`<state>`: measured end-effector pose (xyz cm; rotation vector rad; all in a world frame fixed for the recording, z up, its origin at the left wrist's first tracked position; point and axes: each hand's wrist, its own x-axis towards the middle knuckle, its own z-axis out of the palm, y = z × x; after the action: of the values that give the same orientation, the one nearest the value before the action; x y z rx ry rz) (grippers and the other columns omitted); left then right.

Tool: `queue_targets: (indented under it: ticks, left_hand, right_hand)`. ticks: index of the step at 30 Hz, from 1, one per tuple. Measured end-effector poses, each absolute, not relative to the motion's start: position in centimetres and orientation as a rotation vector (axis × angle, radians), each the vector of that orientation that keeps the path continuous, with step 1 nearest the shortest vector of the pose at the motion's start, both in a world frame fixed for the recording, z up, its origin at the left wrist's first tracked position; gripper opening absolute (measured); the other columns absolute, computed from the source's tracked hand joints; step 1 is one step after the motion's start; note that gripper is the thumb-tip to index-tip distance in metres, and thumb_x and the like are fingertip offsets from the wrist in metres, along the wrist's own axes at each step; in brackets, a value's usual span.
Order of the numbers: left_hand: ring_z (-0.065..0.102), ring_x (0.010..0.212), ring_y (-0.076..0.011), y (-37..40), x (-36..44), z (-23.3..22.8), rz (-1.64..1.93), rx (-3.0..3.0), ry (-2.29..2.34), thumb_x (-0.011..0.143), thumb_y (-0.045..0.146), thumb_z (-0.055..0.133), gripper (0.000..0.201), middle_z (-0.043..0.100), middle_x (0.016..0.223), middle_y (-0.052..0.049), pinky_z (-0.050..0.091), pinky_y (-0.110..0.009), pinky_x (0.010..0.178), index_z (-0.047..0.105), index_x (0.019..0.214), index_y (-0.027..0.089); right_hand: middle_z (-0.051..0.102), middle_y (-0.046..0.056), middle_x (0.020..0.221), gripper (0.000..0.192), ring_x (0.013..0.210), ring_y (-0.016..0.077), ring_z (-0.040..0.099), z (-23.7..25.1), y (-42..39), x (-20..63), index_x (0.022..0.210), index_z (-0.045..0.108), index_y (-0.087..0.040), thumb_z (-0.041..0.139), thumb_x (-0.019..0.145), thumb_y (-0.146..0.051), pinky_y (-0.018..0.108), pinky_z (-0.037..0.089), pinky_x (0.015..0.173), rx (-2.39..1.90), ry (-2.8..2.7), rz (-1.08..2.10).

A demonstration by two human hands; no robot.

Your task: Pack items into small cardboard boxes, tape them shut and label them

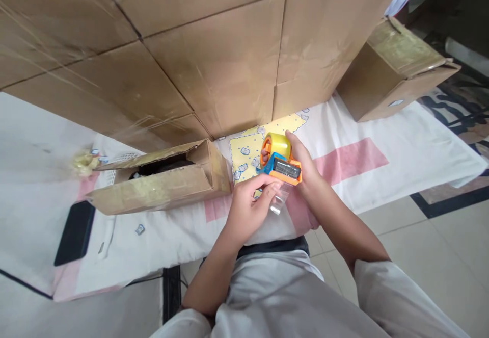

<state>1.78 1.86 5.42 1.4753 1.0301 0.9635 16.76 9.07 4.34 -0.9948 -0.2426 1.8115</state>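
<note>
one tape dispenser [281, 160] sits in the right hand [306, 167].

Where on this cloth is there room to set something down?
The widest bare patch of cloth lies right of the right hand, before the right box. A narrower strip, with one small mark, runs from the left hand toward the phone, below the open box. Crowded: the back, with stacked cartons, and mid-cloth, around the dispenser.

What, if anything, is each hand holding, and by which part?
Right hand: the tape dispenser, by its side, next to the yellow roll. Left hand: appears to pinch the clear tape strip near the dispenser's edge.
</note>
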Motion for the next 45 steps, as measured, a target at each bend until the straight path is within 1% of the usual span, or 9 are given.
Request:
queue_targets:
  ticks: [6, 10, 15, 19, 22, 30, 37, 42, 45]
  left_hand:
    - [0.064, 0.066, -0.0106, 2.5, 1.9, 5.6, 0.931, 1.494, 1.040, 0.099, 0.035, 0.060, 0.022, 0.072, 0.079, 0.000, 0.049, -0.019, 0.061, 0.072, 0.091, 0.019]
    - [0.064, 0.068, -0.0128, 3.0, 1.8, 4.6, 0.938, 1.469, 1.062, 0.098, 0.040, 0.060, 0.025, 0.069, 0.076, -0.001, 0.052, -0.022, 0.065, 0.073, 0.094, 0.019]
    - [0.064, 0.062, -0.0129, 3.0, 1.4, 4.2, 0.911, 1.296, 1.055, 0.095, 0.044, 0.064, 0.028, 0.070, 0.074, -0.003, 0.051, -0.022, 0.057, 0.073, 0.094, 0.018]
    - [0.062, 0.054, -0.0108, 2.9, 1.2, 4.6, 0.971, 1.219, 1.068, 0.092, 0.042, 0.068, 0.026, 0.070, 0.069, -0.001, 0.051, -0.022, 0.055, 0.075, 0.093, 0.017]
    - [0.059, 0.049, -0.0089, 2.9, 0.9, 5.0, 1.005, 1.175, 1.079, 0.091, 0.042, 0.069, 0.027, 0.071, 0.071, -0.001, 0.051, -0.022, 0.053, 0.075, 0.093, 0.016]
    - [0.068, 0.057, -0.0133, 1.8, -0.2, 6.0, 1.076, 1.143, 1.072, 0.088, 0.045, 0.073, 0.033, 0.073, 0.072, -0.003, 0.057, -0.024, 0.060, 0.076, 0.099, 0.014]
    - [0.072, 0.064, -0.0159, 0.7, -1.4, 6.4, 1.092, 1.193, 1.098, 0.092, 0.044, 0.070, 0.031, 0.076, 0.077, -0.004, 0.059, -0.025, 0.065, 0.077, 0.105, 0.016]
    - [0.075, 0.082, -0.0189, -1.4, -2.9, 7.5, 1.138, 1.521, 1.216, 0.097, 0.038, 0.064, 0.025, 0.080, 0.089, -0.005, 0.058, -0.027, 0.075, 0.078, 0.110, 0.022]
    - [0.075, 0.094, -0.0200, -2.7, -4.3, 8.2, 1.206, 1.677, 1.299, 0.097, 0.034, 0.064, 0.022, 0.080, 0.105, -0.005, 0.057, -0.029, 0.084, 0.078, 0.112, 0.025]
  right_hand:
    - [0.070, 0.005, 0.069, 0.043, 0.062, 0.0182, 0.066, 4.4, 9.2, 17.0, 0.089, 0.061, -0.020, 0.037, 0.103, -0.052, 0.030, 0.056, 0.060, -1.017, -0.205, 1.821]
    - [0.073, 0.007, 0.077, 0.048, 0.069, 0.0206, 0.069, 3.8, 9.3, 17.1, 0.089, 0.063, -0.020, 0.045, 0.098, -0.064, 0.033, 0.059, 0.066, -1.015, -0.289, 1.834]
    - [0.074, 0.008, 0.082, 0.058, 0.082, 0.0243, 0.074, 4.0, 9.6, 17.8, 0.091, 0.063, -0.022, 0.046, 0.091, -0.077, 0.038, 0.062, 0.075, -0.996, -0.537, 1.472]
    - [0.076, 0.008, 0.091, 0.045, 0.097, 0.0265, 0.074, 4.0, 10.0, 19.3, 0.095, 0.065, -0.022, 0.060, 0.089, -0.067, 0.041, 0.062, 0.083, -1.070, -0.747, 1.097]
    - [0.077, 0.006, 0.092, 0.032, 0.094, 0.0258, 0.074, 3.2, 10.7, 20.6, 0.097, 0.066, -0.023, 0.070, 0.085, -0.052, 0.044, 0.062, 0.087, -1.163, -0.828, 1.050]
    - [0.072, 0.005, 0.078, 0.012, 0.086, 0.0264, 0.072, 2.2, 11.4, 23.5, 0.085, 0.064, -0.022, 0.060, 0.081, -0.033, 0.047, 0.061, 0.087, -1.391, -0.737, 0.936]
    - [0.063, 0.012, 0.123, 0.044, 0.119, 0.0316, 0.057, 6.5, 4.7, 21.6, 0.122, 0.061, -0.025, 0.072, 0.084, -0.044, 0.056, 0.048, 0.102, -1.610, -1.126, 0.073]
    - [0.064, 0.007, 0.106, 0.013, 0.107, 0.0272, 0.057, 11.8, 1.0, 16.5, 0.095, 0.071, -0.025, 0.074, 0.090, -0.037, 0.047, 0.048, 0.095, -1.187, -1.948, 0.510]
    - [0.062, 0.007, 0.104, 0.010, 0.106, 0.0261, 0.051, 13.7, 0.7, 14.5, 0.087, 0.069, -0.023, 0.069, 0.095, -0.028, 0.046, 0.045, 0.094, -1.073, -2.188, 0.490]
